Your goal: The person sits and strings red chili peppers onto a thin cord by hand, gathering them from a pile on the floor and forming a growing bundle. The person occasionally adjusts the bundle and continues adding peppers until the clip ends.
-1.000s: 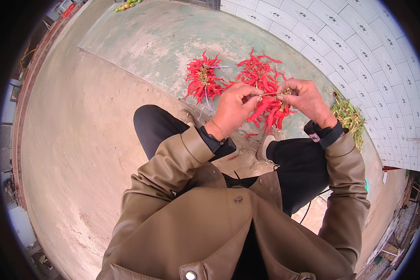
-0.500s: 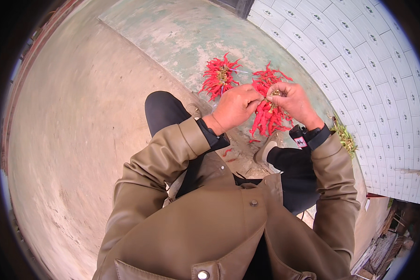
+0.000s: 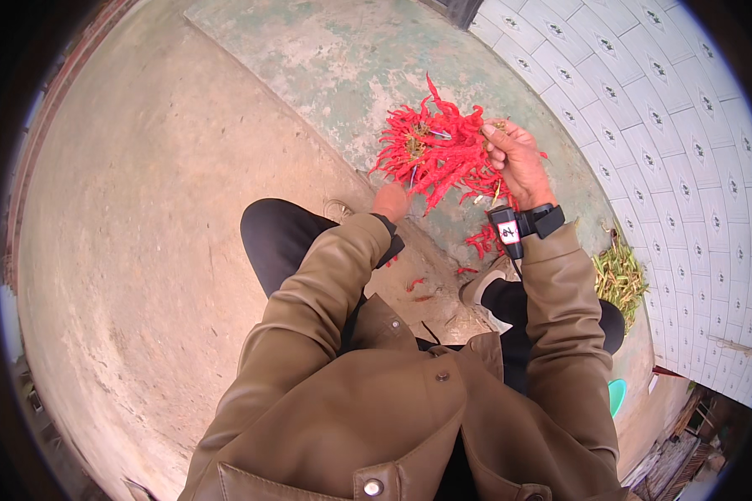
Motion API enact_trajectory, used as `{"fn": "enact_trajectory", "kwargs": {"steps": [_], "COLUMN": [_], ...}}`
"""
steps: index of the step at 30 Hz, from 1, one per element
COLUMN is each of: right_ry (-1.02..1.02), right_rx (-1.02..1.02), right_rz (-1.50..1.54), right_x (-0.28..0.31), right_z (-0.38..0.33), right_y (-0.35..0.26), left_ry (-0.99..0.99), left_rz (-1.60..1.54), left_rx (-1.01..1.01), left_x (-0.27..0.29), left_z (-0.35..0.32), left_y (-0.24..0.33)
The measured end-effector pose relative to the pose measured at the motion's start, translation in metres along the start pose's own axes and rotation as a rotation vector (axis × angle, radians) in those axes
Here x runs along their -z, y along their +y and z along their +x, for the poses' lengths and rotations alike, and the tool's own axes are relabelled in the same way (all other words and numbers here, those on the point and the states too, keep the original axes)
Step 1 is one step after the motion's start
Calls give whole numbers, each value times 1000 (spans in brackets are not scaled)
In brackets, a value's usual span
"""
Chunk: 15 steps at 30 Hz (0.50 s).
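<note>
My right hand (image 3: 520, 163) is closed, thumb and fingers pinching the stem end of a bunch of red chili peppers (image 3: 458, 167). The bunch is lifted and spreads left, overlapping another tied cluster of red chilies (image 3: 393, 138) with its brownish stems at the middle. A thin whitish strand shows at that cluster. My left hand (image 3: 391, 202) is low at the cluster's near edge; its fingers are hidden under the chilies. More red chilies (image 3: 483, 240) lie on the ground below my right wrist.
Small loose chilies (image 3: 416, 285) lie near my shoe (image 3: 480, 288). Beside my right knee is a heap of yellow-green stalks (image 3: 620, 280) against a white tiled wall (image 3: 668, 159). Part of a teal container (image 3: 617, 397) shows by my right sleeve. A low concrete ledge (image 3: 309, 63) crosses the ground ahead.
My hands were together over the right-hand bunch. They have parted: the right has lifted that bunch up and leftward over the other cluster, and the left has dropped down beside it.
</note>
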State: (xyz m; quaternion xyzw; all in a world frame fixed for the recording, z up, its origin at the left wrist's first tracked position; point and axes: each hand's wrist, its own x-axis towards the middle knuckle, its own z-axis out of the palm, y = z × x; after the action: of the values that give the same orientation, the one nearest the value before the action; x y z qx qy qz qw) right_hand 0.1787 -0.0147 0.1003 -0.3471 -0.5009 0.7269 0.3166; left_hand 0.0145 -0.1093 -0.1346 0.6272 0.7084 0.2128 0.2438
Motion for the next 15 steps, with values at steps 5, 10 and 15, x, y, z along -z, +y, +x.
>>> {"fn": "enact_trajectory", "kwargs": {"steps": [5, 10, 15], "right_ry": [-16, -79, -4], "right_rx": [-239, -489, -560], "right_rz": [161, -23, -142], "right_x": [24, 36, 66], "right_z": [39, 68, 81], "right_y": [103, 183, 215], "left_ry": [-305, -528, -496], "left_rz": [-232, -208, -415], "left_rx": [114, 79, -13], "left_x": [-79, -19, 80], "left_z": [-27, -40, -26], "left_y": [17, 76, 74]}}
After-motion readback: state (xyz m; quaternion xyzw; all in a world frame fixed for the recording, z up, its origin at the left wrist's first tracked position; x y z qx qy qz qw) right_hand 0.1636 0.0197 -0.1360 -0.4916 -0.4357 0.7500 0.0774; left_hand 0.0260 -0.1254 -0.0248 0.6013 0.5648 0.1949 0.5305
